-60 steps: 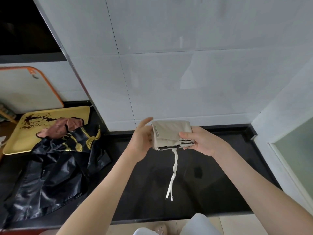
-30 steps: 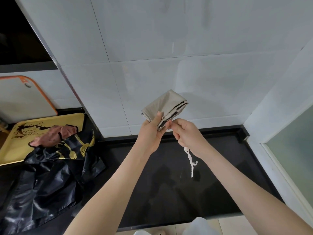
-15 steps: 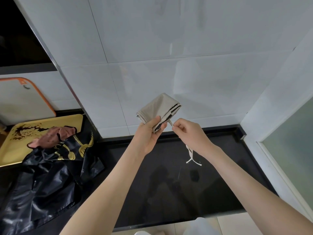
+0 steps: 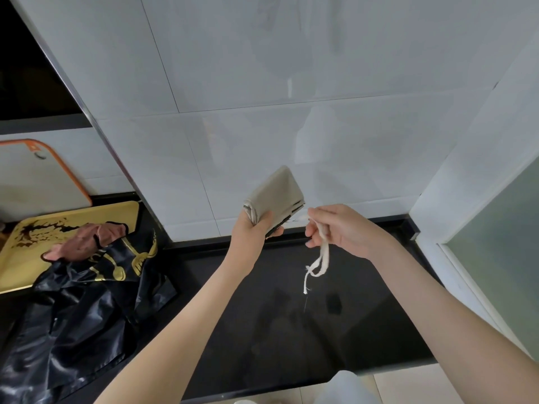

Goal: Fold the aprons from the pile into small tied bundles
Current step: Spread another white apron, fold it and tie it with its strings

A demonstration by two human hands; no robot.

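In the left hand, a folded beige apron, white tie dangling.

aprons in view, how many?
3. Beige folded apron in the left hand; black apron heaped on the counter at left; pink apron at its top edge, over the yellow tray. More may be hidden under the black one.

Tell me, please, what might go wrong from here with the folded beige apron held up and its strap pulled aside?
1. The left hand grips the folded beige apron by one lower corner only; a tug on the white strap could fan its layers open.
2. The strap's loose ends dangle below the right hand and may tangle or slip free.
3. Held above the black counter, a dropped bundle would likely unfold.
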